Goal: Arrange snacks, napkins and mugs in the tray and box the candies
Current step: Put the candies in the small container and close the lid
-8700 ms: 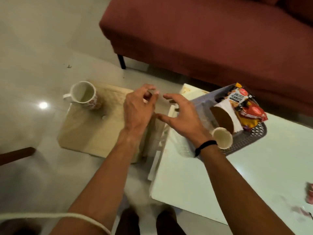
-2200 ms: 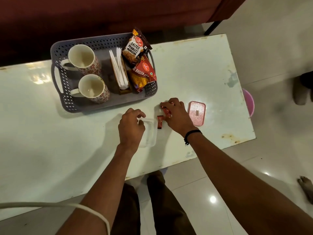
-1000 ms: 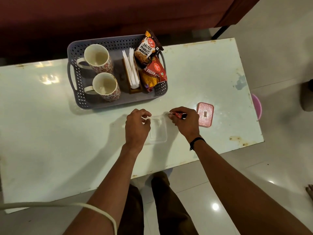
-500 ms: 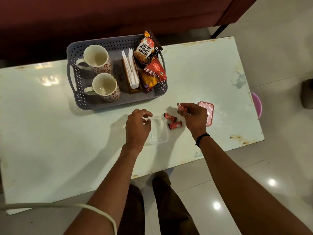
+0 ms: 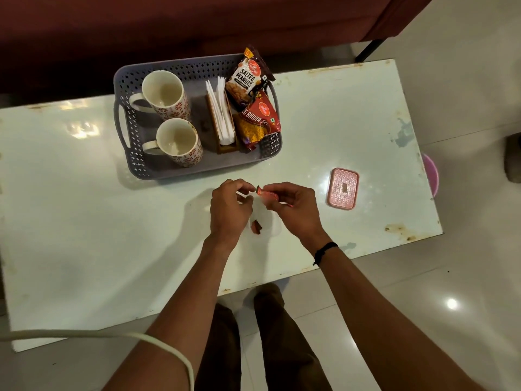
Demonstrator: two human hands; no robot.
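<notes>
A grey perforated tray on the white table holds two patterned mugs, a napkin holder with white napkins and two snack packets. My right hand pinches red wrapped candies above a small clear box, which is mostly hidden by my hands. One candy lies in the box between my hands. My left hand hovers beside it, fingers curled, holding nothing that I can see. The pink box lid lies to the right.
The white table has bare surface to the left and right of my hands. A dark red sofa stands behind it. A pink round object sits on the floor past the table's right edge. My legs show below the front edge.
My right hand has picked up candies from the table and lifted them over the clear box. One candy now lies in the box. My left hand has let go of the box rim.
</notes>
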